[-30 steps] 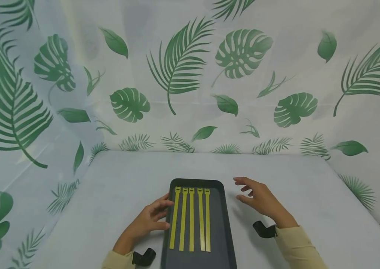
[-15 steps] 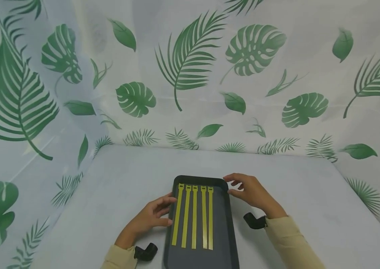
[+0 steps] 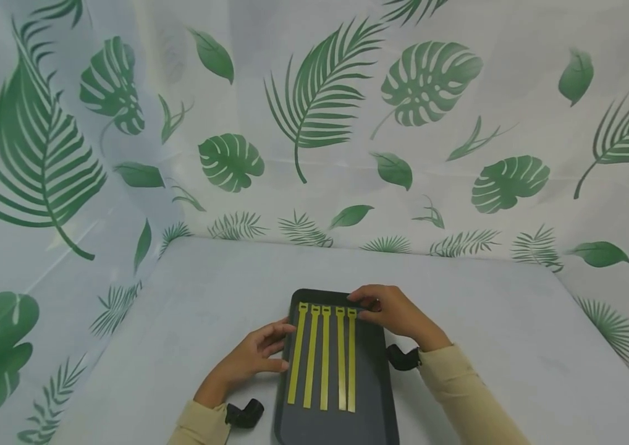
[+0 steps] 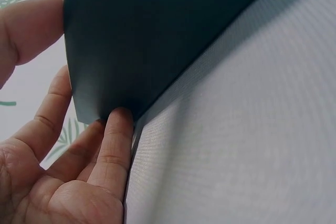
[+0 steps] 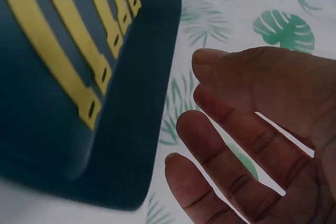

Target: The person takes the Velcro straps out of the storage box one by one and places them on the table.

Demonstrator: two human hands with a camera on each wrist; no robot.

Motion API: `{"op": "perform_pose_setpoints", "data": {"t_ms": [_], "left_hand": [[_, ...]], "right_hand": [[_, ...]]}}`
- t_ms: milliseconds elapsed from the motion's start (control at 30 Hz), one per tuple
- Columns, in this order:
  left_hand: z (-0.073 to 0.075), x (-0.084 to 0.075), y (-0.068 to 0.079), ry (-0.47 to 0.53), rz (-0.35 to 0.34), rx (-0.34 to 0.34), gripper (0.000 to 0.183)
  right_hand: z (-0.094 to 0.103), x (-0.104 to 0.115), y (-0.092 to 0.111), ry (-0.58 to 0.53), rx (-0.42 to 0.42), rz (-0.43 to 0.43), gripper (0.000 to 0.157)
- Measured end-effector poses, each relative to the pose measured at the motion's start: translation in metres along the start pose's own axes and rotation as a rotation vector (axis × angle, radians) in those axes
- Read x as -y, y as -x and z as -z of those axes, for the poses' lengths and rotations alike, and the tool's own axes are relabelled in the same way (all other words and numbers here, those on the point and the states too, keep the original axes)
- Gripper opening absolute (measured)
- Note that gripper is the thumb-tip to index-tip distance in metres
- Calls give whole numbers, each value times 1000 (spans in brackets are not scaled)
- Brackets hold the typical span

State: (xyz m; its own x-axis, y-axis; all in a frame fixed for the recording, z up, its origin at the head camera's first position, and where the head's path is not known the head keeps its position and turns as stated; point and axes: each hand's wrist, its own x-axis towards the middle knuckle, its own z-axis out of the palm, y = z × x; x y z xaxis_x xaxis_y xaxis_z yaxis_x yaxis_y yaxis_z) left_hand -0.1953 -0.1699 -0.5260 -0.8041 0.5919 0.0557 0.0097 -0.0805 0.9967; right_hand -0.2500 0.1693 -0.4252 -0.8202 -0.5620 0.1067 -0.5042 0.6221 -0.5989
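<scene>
Five straps (image 3: 325,358) leave room inside the tray (image 3: 369,380), left hand (image 3: 251,355) loose at its edge, right hand (image 3: 393,314) seemingly empty.

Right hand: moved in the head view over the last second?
Yes, leftward: the right hand, previously beside the tray, now overlaps its far right corner.

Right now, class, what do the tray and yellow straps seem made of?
The tray looks like smooth, matte plastic: dark, even colour, rounded corners; coated metal is possible. The yellow straps seem fabric or soft plastic, mostly matte: thin, flat, slotted heads; no weave discernible.
</scene>
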Motion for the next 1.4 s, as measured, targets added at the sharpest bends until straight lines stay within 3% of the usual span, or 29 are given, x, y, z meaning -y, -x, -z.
{"op": "perform_pose_setpoints", "data": {"t_ms": [400,700,1133,1400], "left_hand": [[-2,-2,0,22,18,-4,72],[-1,-3,3,13,26,-5,72],[2,-2,-2,-16,30,-2,72],[2,-1,0,-15,14,2,65]], "right_hand": [[-16,7,-24,-78,63,100,28],[-30,18,-39,-120,155,128,27],[-54,18,-58,-143,239,150,29],[-69,24,-69,-117,308,143,29]]}}
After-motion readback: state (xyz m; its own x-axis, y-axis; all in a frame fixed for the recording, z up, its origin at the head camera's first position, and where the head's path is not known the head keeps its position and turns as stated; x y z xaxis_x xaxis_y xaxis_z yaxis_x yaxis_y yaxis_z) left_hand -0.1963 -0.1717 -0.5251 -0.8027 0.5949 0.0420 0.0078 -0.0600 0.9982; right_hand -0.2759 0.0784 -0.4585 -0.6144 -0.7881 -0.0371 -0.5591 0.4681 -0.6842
